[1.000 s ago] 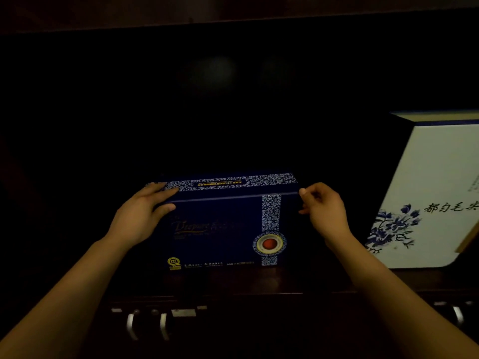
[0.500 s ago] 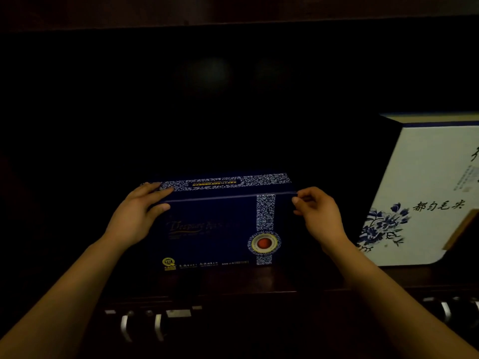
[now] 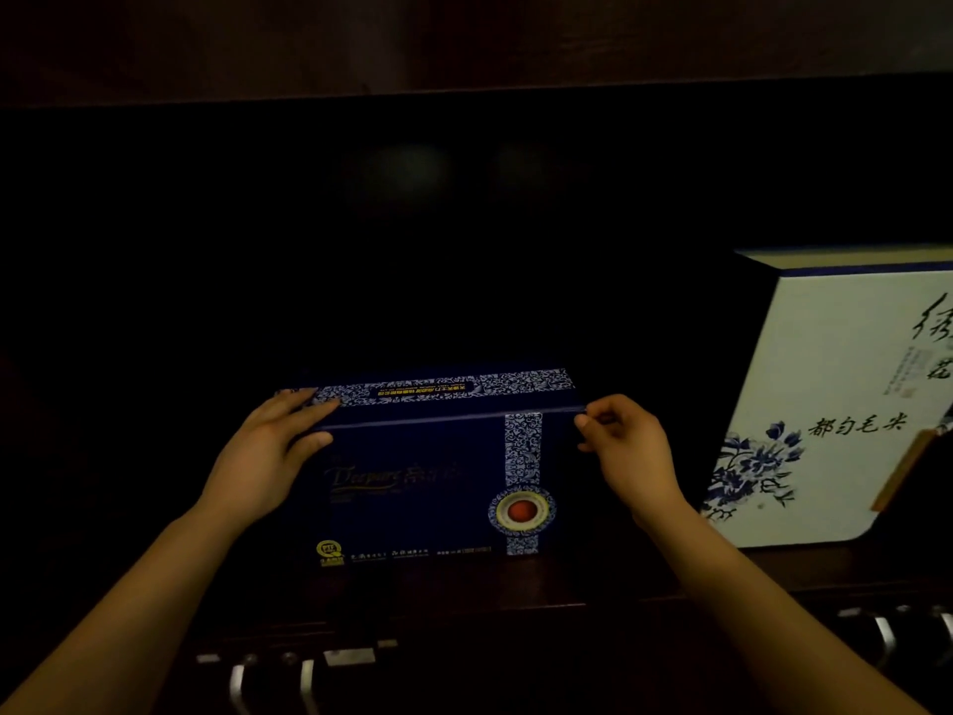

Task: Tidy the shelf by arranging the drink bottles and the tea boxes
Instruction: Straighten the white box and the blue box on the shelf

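A dark blue tea box (image 3: 423, 477) with a blue-and-white patterned band and a red dot emblem stands on the dark wooden shelf (image 3: 593, 580). My left hand (image 3: 268, 456) grips its upper left corner, fingers lying over the top edge. My right hand (image 3: 626, 446) pinches the upper right corner with curled fingers. To the right stands a larger white tea box (image 3: 835, 405) with blue flowers and black calligraphy, leaning slightly. No drink bottles show in this dim view.
The shelf's back is black and unlit. An upper shelf board (image 3: 464, 38) runs across the top. Below the shelf's front edge sit metal handles (image 3: 304, 683), with more metal handles (image 3: 887, 632) at the right. A brown object (image 3: 907, 472) leans on the white box.
The view has shifted a little, so both boxes sit slightly further left in frame. My hands keep the same hold on the blue box's top corners.
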